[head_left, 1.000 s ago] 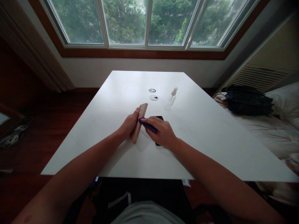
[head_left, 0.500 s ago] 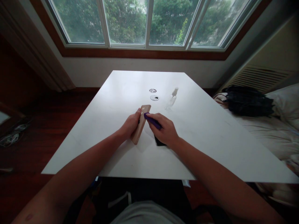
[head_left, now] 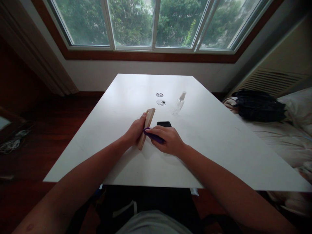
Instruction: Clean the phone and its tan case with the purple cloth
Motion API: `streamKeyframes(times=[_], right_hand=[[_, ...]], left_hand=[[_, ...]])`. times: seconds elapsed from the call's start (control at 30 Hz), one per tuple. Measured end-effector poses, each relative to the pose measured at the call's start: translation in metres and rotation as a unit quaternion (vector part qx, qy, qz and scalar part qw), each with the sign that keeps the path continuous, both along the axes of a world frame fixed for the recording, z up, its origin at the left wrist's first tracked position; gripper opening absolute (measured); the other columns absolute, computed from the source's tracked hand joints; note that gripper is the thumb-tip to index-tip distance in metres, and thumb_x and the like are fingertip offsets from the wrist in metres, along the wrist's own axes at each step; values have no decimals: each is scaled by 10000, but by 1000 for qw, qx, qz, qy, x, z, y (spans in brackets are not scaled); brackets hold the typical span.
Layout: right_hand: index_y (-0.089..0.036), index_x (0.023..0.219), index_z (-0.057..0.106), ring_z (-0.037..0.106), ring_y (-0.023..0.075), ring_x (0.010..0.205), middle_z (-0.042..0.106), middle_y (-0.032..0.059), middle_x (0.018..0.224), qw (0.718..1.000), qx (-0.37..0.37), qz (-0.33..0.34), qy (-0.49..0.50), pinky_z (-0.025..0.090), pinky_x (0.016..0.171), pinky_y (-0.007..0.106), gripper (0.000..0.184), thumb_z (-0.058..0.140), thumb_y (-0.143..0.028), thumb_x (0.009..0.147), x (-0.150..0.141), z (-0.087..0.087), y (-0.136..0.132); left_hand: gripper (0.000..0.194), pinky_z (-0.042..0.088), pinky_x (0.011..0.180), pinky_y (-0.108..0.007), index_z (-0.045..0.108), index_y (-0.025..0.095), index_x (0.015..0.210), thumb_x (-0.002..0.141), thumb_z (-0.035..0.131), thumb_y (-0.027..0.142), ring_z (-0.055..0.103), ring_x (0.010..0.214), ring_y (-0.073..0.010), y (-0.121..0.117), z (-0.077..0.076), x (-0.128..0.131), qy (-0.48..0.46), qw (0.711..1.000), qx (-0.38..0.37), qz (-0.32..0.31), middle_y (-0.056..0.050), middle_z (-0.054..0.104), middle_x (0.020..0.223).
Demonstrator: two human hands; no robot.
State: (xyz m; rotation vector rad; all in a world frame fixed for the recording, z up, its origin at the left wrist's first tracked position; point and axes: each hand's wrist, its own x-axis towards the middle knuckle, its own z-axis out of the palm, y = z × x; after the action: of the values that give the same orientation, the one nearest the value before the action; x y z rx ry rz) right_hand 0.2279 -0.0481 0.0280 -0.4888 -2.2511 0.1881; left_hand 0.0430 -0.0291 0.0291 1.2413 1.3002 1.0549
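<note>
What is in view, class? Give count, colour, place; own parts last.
slab: 1, tan, left hand
gripped item: 1, purple, right hand
flat object: 1, black, table
spray bottle: 1, clear, table
discs: 2, greyish, table
table: 1, white, centre
window: 1, white, back
curtain: 1, brownish, left
cables: uncountable, pale, floor
floor: 1, reddish, below
bedding: count unclear, pale, right
bundle: 1, dark, bedding
trousers: 1, black, bottom
shirt: 1, grey, bottom
hands: 2, bare, centre

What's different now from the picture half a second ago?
The right hand has moved left and nearer the person, bringing the purple cloth lower along the tan case. The case has turned more edge-on. The black object now shows its far end instead of its near end. Nothing was let go; the left hand keeps its hold, and the spray bottle stayed put.
</note>
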Motion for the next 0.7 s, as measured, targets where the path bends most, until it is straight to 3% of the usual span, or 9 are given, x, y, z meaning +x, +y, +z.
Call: streamKeyframes(times=[0.23,0.4,0.57,0.7], right_hand=[[-304,1332,630,723,197,987,746,46,1137,991,-52,-91,86,575,847,331,395,610,-181,957,1,-1,3],[-316,1303,646,721,208,1046,751,30,1167,977,-48,-149,146,576,916,351,375,638,-189,951,2,1,8],[-309,1302,647,722,212,1030,753,36,1156,980,-55,-134,135,577,910,357,360,634,-205,957,3,1,8],[-305,1319,639,720,197,967,749,49,1115,992,-61,-68,92,572,850,334,378,616,-190,960,2,1,5]], left_hand=[[673,475,788,-343,672,150,840,933,403,760,599,809,-218,0,-1,0,21,1000,-4,5,-71,703,838],[713,475,842,-367,713,132,902,948,368,754,624,873,-245,-1,2,1,46,999,10,-23,-86,727,872],[703,474,838,-364,708,131,900,952,372,747,619,874,-242,-1,2,0,45,999,13,-20,-88,727,884],[671,476,819,-345,668,150,840,946,390,751,598,836,-223,0,0,0,25,1000,10,-6,-71,706,845]])
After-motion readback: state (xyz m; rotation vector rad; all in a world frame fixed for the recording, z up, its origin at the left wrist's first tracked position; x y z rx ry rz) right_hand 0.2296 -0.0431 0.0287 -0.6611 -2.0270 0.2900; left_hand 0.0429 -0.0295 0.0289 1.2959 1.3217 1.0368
